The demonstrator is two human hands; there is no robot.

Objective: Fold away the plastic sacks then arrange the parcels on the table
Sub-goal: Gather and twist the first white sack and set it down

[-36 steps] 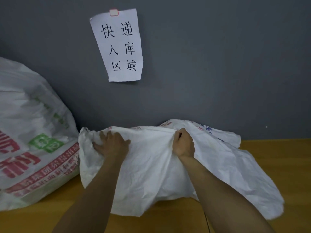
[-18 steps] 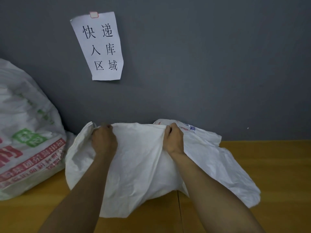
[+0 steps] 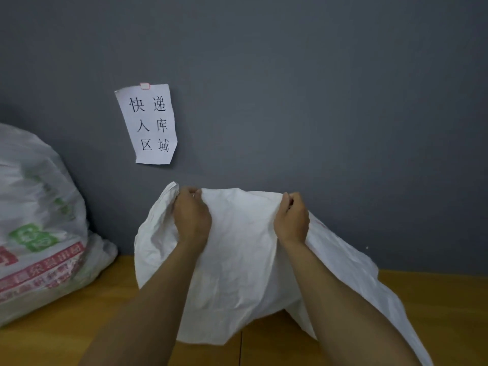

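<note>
White plastic sack (image 3: 237, 260) is pinched at its top edge by both hands: left hand (image 3: 191, 215) and right hand (image 3: 291, 220), fingers curled tight. It hangs above the table (image 3: 435, 299), its right end trailing. It is slippery and could slide out.

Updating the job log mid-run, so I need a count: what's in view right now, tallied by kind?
white sack, gripped by left hand and right hand: 1
printed sack, bulging, at the left: 1
paper sign: 1
Loose parcels: 0 visible
Total: 3
</note>
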